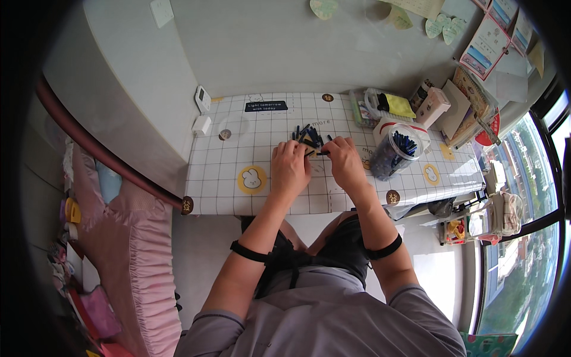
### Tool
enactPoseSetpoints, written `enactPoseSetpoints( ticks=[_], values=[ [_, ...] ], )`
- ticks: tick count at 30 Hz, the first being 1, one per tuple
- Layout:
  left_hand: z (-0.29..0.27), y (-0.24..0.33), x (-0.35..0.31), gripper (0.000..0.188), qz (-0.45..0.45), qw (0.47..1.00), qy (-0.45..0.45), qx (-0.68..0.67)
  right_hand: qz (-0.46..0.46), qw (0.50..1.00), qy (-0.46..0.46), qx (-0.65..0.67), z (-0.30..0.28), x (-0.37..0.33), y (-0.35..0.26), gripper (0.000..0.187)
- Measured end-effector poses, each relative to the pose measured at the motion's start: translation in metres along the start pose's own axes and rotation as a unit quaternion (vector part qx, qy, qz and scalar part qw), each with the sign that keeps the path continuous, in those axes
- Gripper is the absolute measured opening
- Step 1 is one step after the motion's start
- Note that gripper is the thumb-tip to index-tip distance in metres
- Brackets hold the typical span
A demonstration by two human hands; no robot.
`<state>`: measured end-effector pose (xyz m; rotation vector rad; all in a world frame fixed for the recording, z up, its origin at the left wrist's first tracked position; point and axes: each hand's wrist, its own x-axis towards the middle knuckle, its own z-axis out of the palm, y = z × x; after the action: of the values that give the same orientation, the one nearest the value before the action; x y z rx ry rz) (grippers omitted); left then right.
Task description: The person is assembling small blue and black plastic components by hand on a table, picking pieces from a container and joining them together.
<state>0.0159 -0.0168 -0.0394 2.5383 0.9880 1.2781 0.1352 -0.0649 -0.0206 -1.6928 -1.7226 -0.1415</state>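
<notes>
A loose pile of short, dark blue-black sticks (308, 133), possibly pen parts or ink cartridges, lies on the grid-patterned tabletop (226, 157). At the pile's near left edge, my left hand (289, 168) has its fingers bent together. A dark stick shows by its fingertips, but whether they grip it is unclear. My right hand (346, 162) is just right of the pile, pinching a short dark stick (323, 153) that points left toward the other hand. To the right stands a tall clear plastic jar (386, 165), with more dark blue sticks showing at its top.
Behind the jar are a clear container with a yellow packet (399, 105), a pink box (432, 108) and leaning notebooks (470, 107). A small white digital clock (203, 99) stands far left. The bed (143, 256) lies left of the table; windows (523, 178) line the right.
</notes>
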Motion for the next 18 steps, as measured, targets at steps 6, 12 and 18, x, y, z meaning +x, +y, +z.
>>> enactPoseSetpoints(
  ticks=[6, 12, 18],
  values=[
    [0.001, 0.000, 0.000, 0.018, -0.012, 1.000, -0.011, 0.023, -0.081, 0.996, -0.027, 0.007, 0.002, -0.006, 0.003, 0.018],
    [0.003, -0.003, -0.001, 0.016, -0.001, 1.000, -0.018, 0.019, 0.019, 0.999, 0.033, -0.015, 0.004, -0.012, -0.010, 0.014],
    [0.002, -0.005, -0.001, 0.012, 0.022, 0.999, -0.012, 0.028, 0.048, 0.998, 0.031, -0.040, 0.013, -0.016, -0.016, 0.019]
  ],
)
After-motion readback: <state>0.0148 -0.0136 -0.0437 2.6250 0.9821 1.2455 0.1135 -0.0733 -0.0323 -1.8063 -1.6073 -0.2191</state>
